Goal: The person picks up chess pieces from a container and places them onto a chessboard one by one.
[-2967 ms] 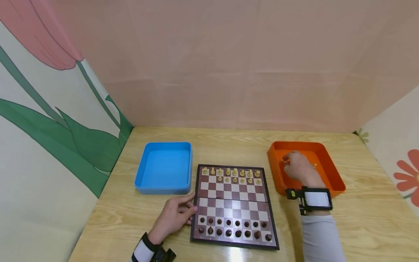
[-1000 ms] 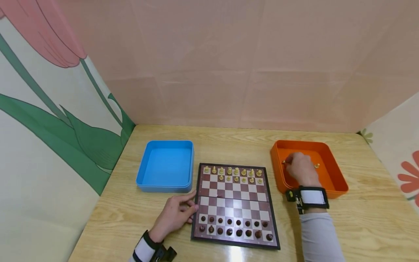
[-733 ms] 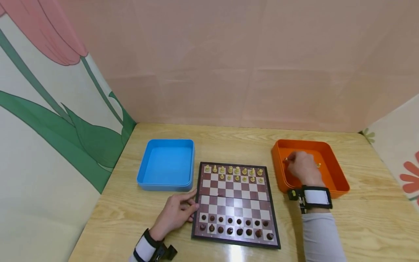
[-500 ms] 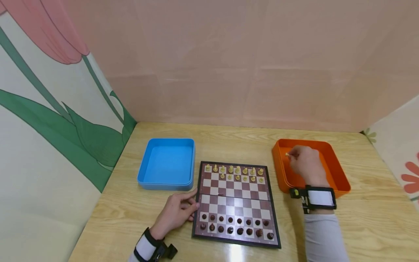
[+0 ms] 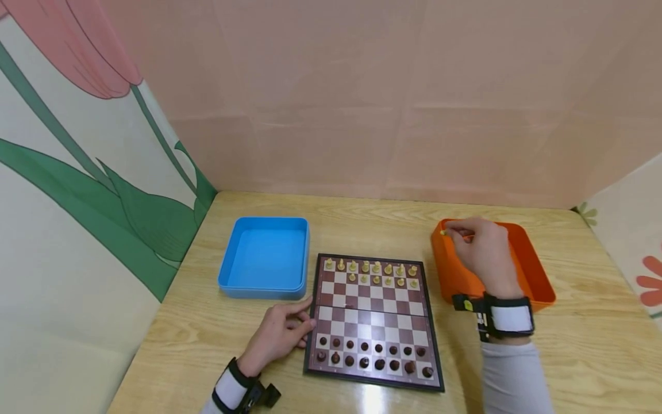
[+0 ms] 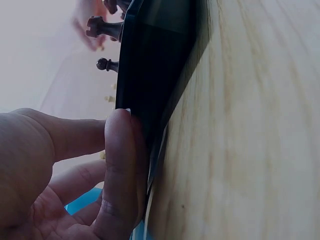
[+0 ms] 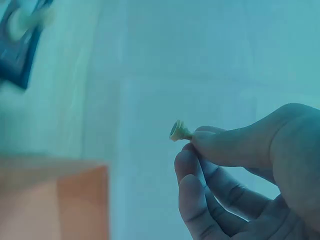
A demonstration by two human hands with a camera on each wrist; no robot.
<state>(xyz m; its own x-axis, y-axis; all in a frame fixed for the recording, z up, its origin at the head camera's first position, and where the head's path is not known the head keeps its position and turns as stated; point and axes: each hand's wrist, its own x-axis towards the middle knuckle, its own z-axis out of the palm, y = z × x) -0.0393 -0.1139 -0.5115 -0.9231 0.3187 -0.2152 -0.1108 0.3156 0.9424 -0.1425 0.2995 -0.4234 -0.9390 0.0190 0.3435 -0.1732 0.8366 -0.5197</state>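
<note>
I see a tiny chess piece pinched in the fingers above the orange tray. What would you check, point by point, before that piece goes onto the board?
1. Piece held firmly: the right hand pinches the pale chess piece at the fingertips. Ok.
2. Piece clear of the orange tray: lifted over its far left corner. Ok.
3. Board steadied: the left hand rests against the edge of the chessboard. Ok.
4. Free squares on the pale side: the pawn row shows gaps. Ok.
5. Which kind of piece it is: cannot tell.

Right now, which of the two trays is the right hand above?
The orange tray, right of the board. The right hand pinches a pale chess piece over its far left corner; the blue tray lies left, untouched.
</note>
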